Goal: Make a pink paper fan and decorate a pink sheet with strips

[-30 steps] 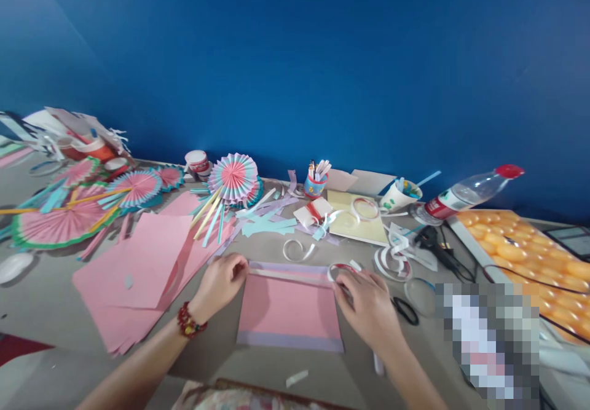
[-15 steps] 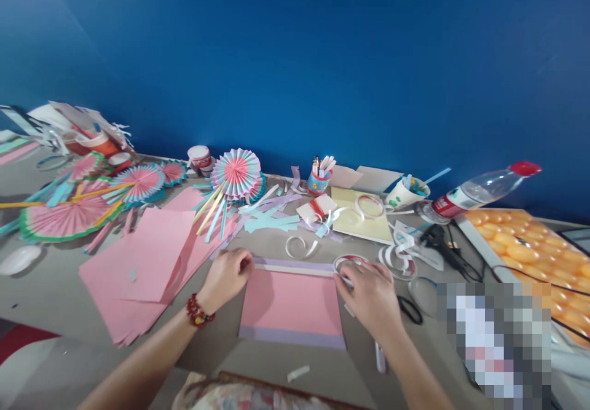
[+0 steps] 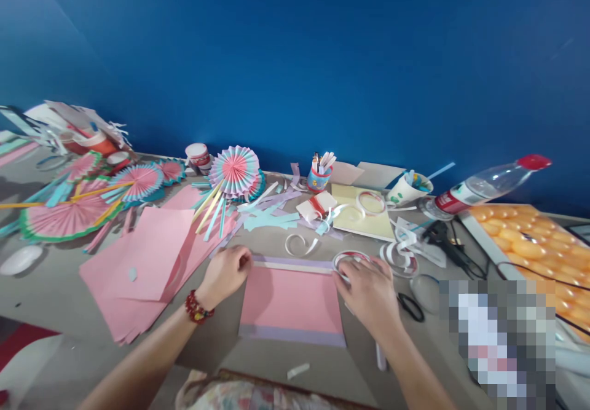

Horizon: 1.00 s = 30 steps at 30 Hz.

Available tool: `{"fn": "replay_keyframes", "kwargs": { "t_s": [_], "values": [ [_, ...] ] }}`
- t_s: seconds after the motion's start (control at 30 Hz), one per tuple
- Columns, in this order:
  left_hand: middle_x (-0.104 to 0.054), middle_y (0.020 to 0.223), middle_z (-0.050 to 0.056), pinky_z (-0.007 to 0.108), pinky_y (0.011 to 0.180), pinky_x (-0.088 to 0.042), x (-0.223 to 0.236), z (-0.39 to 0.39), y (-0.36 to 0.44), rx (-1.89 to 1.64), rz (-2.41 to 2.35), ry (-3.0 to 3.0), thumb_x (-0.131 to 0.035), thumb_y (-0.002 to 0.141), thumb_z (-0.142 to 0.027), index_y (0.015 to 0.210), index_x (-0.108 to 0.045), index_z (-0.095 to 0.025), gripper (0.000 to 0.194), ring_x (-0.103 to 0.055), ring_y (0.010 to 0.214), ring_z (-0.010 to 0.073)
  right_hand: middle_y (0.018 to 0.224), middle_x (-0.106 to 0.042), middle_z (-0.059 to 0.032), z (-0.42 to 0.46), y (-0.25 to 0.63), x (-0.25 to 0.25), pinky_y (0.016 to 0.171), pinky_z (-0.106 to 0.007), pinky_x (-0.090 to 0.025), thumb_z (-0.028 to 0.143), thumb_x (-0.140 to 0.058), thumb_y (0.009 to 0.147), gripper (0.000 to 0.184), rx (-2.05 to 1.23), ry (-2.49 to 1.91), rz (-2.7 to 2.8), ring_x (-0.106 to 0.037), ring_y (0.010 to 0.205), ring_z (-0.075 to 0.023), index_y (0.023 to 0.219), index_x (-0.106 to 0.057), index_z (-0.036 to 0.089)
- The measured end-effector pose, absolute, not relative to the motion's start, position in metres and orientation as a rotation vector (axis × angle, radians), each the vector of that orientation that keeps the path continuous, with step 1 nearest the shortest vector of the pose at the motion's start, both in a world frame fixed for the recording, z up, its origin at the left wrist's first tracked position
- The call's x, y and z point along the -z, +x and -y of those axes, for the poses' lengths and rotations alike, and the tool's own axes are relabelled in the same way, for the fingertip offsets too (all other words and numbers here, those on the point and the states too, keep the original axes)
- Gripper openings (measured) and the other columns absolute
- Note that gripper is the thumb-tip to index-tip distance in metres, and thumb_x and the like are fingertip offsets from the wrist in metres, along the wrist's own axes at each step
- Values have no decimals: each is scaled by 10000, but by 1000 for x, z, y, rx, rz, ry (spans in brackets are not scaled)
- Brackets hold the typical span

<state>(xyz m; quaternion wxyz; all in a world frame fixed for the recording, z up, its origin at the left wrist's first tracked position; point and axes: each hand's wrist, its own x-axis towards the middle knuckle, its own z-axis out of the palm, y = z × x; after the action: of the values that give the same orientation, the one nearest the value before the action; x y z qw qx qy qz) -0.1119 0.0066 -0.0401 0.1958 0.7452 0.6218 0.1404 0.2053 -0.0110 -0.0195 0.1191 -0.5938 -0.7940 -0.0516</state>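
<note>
A pink sheet of paper [image 3: 290, 299] with lilac bands along its top and bottom edges lies before me. A white strip of tape [image 3: 295, 268] runs along the upper lilac band, from one hand to the other. My left hand [image 3: 229, 275], a beaded bracelet at the wrist, is closed at the strip's left end; its fingertips are mostly hidden. At the right end, my right hand [image 3: 369, 290] curls its fingers over a roll of white tape [image 3: 343, 256], which it partly covers. Black-handled scissors [image 3: 411, 307] lie beside that hand, partly hidden.
Pink sheets [image 3: 133, 262] are stacked at the left, near pleated paper fans [image 3: 234, 167]. Behind the work lie paper scraps [image 3: 270, 218], a pen cup [image 3: 319, 179] and a yellow pad [image 3: 359, 219]. A glue gun [image 3: 445, 244] and a plastic bottle [image 3: 483, 189] stand at the right.
Both hands stay almost in place at the paper's top corners. The right hand shifts very slightly over the tape roll, and the view moves a little.
</note>
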Motion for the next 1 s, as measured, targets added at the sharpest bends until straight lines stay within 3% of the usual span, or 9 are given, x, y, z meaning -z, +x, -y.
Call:
{"fn": "replay_keyframes", "kwargs": {
  "t_s": [0.7, 1.0],
  "values": [
    [-665, 724, -4, 296, 747, -388, 43, -4, -107, -341, -1807, 2168, -530, 816, -140, 751, -583, -205, 106, -609, 669, 169, 707, -684, -23, 13, 206, 21, 951, -419, -266, 273, -560, 879, 139, 111, -1780, 2372, -620, 734, -214, 771, -632, 225],
    [-665, 742, -9, 296, 732, -381, 44, -3, -107, -331, -1790, 2214, -525, 821, -134, 770, -574, -205, 101, -614, 671, 168, 630, -650, 7, 8, 223, 30, 899, -376, -282, 418, -487, 949, 353, 9, -1751, 2362, -599, 656, -173, 676, -591, 222]
  ]
}}
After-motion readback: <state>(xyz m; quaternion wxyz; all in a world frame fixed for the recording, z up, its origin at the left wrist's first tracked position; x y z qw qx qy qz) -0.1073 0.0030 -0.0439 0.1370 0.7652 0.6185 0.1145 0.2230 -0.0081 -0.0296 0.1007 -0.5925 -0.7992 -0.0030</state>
